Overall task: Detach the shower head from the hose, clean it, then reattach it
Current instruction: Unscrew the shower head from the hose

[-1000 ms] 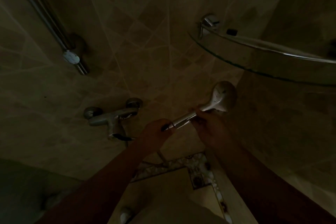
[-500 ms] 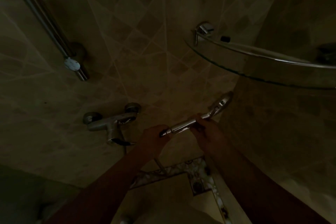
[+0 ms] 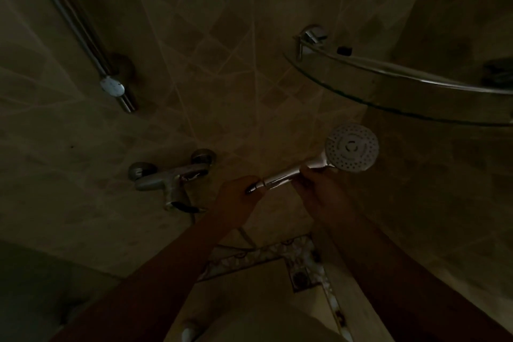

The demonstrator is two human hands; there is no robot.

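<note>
Chrome shower head (image 3: pixel 351 147) up-right, handle slanting down-left between hands: right hand (image 3: pixel 319 194) gripping handle near head, left hand (image 3: pixel 238 200) pinching hose (image 3: pixel 247 239) nut at its low end.

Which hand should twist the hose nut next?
Left. The left hand already grips the hose nut at the handle's end, while the right hand holds the shower head by its handle.

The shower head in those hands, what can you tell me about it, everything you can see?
The shower head is shiny, chrome-looking, with a round pale face dotted with spray holes turned toward the camera. Its slim handle slants down to the left. The right hand grips the handle near the head; the left hand holds the connector end. It is held in front of the tiled wall, below a glass shelf.
</note>
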